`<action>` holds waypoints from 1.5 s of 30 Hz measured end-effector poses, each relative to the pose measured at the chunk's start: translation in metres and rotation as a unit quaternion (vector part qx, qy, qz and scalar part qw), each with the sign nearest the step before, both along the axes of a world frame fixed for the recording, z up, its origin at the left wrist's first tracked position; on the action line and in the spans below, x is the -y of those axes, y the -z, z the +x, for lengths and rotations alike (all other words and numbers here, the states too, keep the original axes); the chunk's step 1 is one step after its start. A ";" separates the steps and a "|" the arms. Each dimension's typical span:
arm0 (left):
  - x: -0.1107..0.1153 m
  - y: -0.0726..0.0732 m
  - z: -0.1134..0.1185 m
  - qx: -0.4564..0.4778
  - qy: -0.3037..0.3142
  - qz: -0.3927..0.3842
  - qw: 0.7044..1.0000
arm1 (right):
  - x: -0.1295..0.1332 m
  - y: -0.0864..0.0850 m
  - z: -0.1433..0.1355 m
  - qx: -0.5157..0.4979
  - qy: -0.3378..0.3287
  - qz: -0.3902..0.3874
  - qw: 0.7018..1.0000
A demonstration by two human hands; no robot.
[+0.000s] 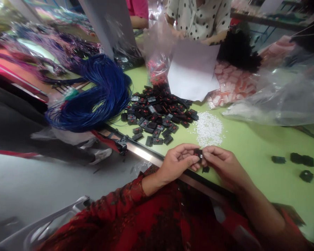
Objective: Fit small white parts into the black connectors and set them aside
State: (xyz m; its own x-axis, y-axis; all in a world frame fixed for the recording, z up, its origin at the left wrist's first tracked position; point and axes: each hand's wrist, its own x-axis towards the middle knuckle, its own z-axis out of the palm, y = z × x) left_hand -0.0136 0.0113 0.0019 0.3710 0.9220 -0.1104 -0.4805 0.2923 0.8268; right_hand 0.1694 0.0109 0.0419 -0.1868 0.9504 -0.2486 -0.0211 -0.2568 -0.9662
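Observation:
Near the front edge of the green table, my left hand (179,161) grips a small black connector (198,154) with a bit of red on it. My right hand (222,162) meets it from the other side, its thumb and fingertips pressed together at the connector's right end; whether a small piece is between them is too small to tell. Just beyond my hands lies a spread of small white pieces (209,129). To their left is a heap of black connectors (157,113), some with red parts. A small black piece (205,169) rests under my fingers.
A blue wire bundle (94,94) lies at the left table edge. A white sheet (192,69), a bag of red pieces (157,68) and a bag of pink pieces (232,83) stand behind. Several black pieces (302,159) lie right. A person in a dotted shirt (199,19) is opposite.

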 end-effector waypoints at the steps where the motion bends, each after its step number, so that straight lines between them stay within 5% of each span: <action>1: 0.000 -0.001 0.000 0.000 0.001 -0.002 1.000 | 0.000 -0.001 0.000 0.001 0.001 0.006 1.000; 22: 0.001 -0.002 0.002 -0.003 -0.010 -0.014 1.000 | -0.002 0.002 0.006 0.013 -0.005 0.054 0.998; 32: 0.005 0.003 0.003 -0.039 -0.038 0.007 0.998 | 0.002 0.001 -0.004 0.040 0.046 0.034 0.998; 45: 0.003 0.002 0.002 0.001 -0.017 -0.022 1.000 | -0.001 0.001 0.004 0.034 -0.001 0.041 0.999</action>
